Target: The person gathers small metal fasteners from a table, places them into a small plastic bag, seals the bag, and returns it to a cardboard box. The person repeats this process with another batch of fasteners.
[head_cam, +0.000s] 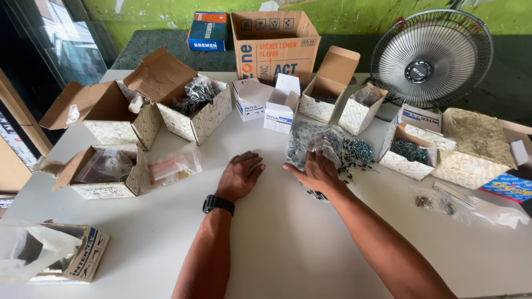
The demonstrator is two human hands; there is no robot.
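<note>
- The left hand (240,176) lies flat on the white worktop (288,243), fingers loosely curled, holding nothing.
- A black watch (218,204) sits on that wrist.
- The right hand (317,173) presses down on a clear bag of small screws (313,138), fingers spread over it.
- Loose screws (357,152) lie just right of the bag.
- 1 fan (431,58) stands far right.
- Open cardboard boxes (194,108) sit far left.

A clear plastic bag (311,139) stuffed with small dark screws lies crumpled on the white table (288,243), just past the middle. Loose screws (354,152) of the same dark, bluish-grey kind have spilled in a heap at its right side, and a few (317,195) lie nearer the table's front edge.
</note>
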